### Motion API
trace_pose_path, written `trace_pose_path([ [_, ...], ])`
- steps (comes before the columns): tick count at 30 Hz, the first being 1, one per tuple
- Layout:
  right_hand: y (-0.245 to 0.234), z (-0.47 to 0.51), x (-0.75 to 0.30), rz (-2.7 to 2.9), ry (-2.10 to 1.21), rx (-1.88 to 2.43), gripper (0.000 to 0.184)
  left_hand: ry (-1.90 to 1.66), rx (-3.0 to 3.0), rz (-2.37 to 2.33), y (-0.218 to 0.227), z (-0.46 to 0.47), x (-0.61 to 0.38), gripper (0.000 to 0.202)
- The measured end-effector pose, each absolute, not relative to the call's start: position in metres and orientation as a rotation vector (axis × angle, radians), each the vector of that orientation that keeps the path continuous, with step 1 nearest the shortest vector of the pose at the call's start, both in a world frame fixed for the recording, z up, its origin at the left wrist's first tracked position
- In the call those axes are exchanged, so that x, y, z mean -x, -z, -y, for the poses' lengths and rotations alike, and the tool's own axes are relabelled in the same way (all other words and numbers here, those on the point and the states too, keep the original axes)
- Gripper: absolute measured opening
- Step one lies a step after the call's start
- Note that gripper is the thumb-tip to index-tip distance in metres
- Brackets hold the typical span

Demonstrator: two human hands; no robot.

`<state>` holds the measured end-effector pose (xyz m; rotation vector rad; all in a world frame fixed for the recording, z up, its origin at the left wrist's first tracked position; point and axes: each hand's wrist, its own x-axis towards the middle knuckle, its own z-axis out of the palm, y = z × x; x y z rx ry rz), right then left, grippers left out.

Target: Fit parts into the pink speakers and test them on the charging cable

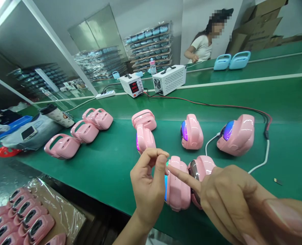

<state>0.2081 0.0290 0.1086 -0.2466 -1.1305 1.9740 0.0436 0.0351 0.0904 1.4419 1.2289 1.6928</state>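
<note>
My left hand is raised over the near part of the bench, with thumb and index fingertip pinched together. Anything between those fingertips is too small to make out. From the right, my right hand stretches its index finger to the left fingertips; its other fingers are bent, and no held thing shows. Just behind the hands stands a glossy pink handled device with a blue-lit front. Another pink device with a dark front is partly hidden by my right hand. A third pink device stands behind my left hand.
A pink device at right has a white cable. More pink devices stand at left, near a cup. A power supply sits at the back. Packed pink units lie lower left. A person sits beyond.
</note>
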Motion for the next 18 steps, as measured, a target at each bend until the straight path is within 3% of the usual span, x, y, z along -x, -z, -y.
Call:
trace_pose_path([
  [4, -0.116, -0.038, -0.204, 1.076, -1.916, 0.269, 0.058, -1.523, -1.123, -0.989, -0.093, -0.033, -0.042, 0.02],
  [9, -0.117, -0.048, -0.199, 0.983, -1.812, 0.098, 0.051, -1.452, -1.025, -0.894, -0.097, -0.032, -0.042, 0.021],
  [18, -0.112, -0.051, -0.2, 0.778, -1.986, 0.056, 0.05, -1.384, -1.071, -0.739, -0.095, -0.032, -0.043, 0.024],
])
